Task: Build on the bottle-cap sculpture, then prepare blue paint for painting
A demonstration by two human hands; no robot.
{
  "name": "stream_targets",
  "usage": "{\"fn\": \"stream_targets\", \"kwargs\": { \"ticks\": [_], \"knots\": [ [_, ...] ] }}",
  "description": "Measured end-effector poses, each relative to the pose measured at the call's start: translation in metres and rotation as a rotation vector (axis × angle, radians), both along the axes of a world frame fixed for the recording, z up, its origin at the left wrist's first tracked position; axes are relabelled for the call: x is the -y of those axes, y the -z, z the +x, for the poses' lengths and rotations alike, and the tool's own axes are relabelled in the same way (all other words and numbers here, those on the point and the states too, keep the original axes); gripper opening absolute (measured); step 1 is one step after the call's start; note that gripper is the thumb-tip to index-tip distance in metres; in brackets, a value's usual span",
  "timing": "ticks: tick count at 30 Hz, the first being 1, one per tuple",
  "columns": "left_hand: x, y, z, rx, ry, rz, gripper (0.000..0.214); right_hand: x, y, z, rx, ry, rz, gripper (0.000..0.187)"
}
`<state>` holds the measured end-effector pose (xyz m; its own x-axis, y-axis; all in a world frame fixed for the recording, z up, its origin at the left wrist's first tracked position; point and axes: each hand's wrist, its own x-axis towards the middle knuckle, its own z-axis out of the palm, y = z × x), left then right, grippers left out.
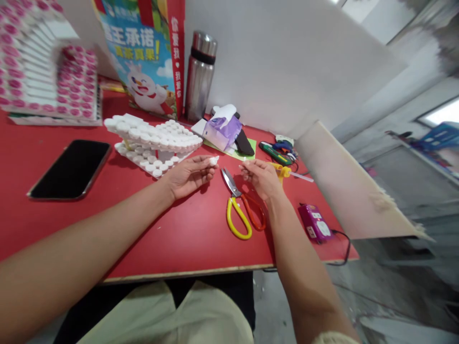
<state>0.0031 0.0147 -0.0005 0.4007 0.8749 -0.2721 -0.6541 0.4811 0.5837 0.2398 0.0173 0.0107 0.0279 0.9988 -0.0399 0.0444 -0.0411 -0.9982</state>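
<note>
Left hand (188,177) and right hand (261,178) bare; cream sleeve (333,338) on the right arm; pale beige garment (208,313), its edge notched, over black cloth (242,294).

This looks like a craft workshop, with scissors (235,193), a yellow glue gun (285,172) and a red worktable (179,248).

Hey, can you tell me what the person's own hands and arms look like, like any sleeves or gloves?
The left hand and right hand are ungloved, and no watch or bracelet shows on either wrist. Both forearms are bare. A cream sleeve edge shows near the right elbow; no left sleeve is in view.
</note>
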Motion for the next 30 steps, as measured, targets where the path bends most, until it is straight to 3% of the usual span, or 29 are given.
{"fn": "stream_targets", "kwargs": {
  "ticks": [6,21,30],
  "knots": [
    [-0.0008,0.0022,-0.0007,0.007,0.008,0.01,0.017,0.0006,0.0001,-0.0017,-0.046,0.0,-0.008,0.045],
    [-0.0017,0.005,-0.0007,0.013,0.01,0.019,0.015,0.0017,-0.0007,-0.0037,-0.144,-0.046,-0.125,0.037],
    [-0.0017,0.0048,-0.0005,0.009,0.013,0.019,0.011,-0.0009,0.0029,-0.0029,-0.17,0.01,-0.036,0.041]
  ]
}}
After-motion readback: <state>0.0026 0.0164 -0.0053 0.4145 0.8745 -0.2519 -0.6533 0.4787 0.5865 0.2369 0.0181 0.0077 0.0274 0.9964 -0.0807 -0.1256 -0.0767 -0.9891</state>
